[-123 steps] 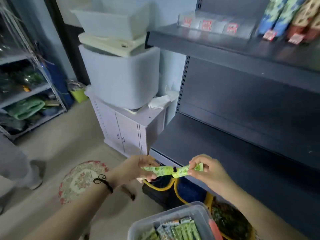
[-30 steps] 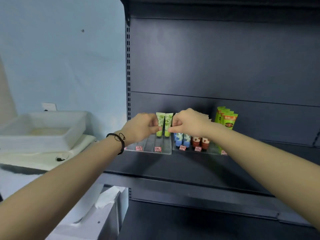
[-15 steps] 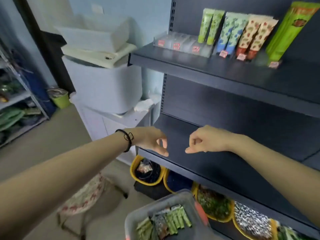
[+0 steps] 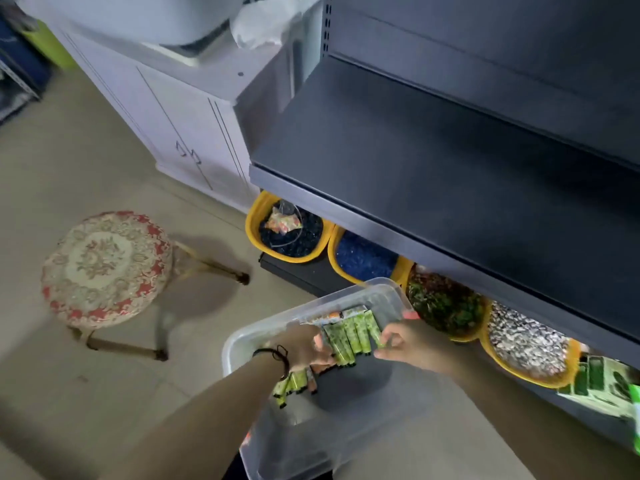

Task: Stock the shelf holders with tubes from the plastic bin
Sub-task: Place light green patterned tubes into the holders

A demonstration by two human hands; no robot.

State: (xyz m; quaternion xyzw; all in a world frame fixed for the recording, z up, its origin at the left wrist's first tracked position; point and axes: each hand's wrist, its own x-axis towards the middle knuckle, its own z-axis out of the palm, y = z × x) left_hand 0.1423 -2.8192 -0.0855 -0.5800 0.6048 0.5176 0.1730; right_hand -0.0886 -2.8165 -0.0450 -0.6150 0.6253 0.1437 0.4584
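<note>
Both bare forearms reach down and forward into a clear, rectangular plastic bin [image 4: 258,329] that sits at the 6 o'clock part of the view. The left hand [image 4: 306,348], with a black cord band [image 4: 277,355] on its wrist, lies knuckles up over the 9 o'clock end of a row of green printed tubes [image 4: 349,336]. Its fingers curl down onto the outermost tube. Blur hides whether they grip it.

The right hand [image 4: 405,344] comes in from 3 o'clock with its wrist bent inward. Its thumb and forefinger [image 4: 385,336] are hooked into a ring at the capped end of the tube at the row's 3 o'clock end, and the other fingers are tucked behind. Whether that tube is truly pinched I cannot tell.

The row of tubes lies side by side in the far half of the bin, caps toward the person. A few more green tubes [image 4: 294,382] lie loose under the left wrist.

At 12 to 3 o'clock of the bin, yellow-rimmed round tubs [image 4: 250,223] of dark loose goods stand under a dark grey metal shelf [image 4: 433,150], whose board is at 1 o'clock. A round stool with a red and cream floral cushion [image 4: 104,268] stands at 9 o'clock of the bin, well apart from it. A white two-door cabinet [image 4: 180,109] stands at 11 o'clock.
</note>
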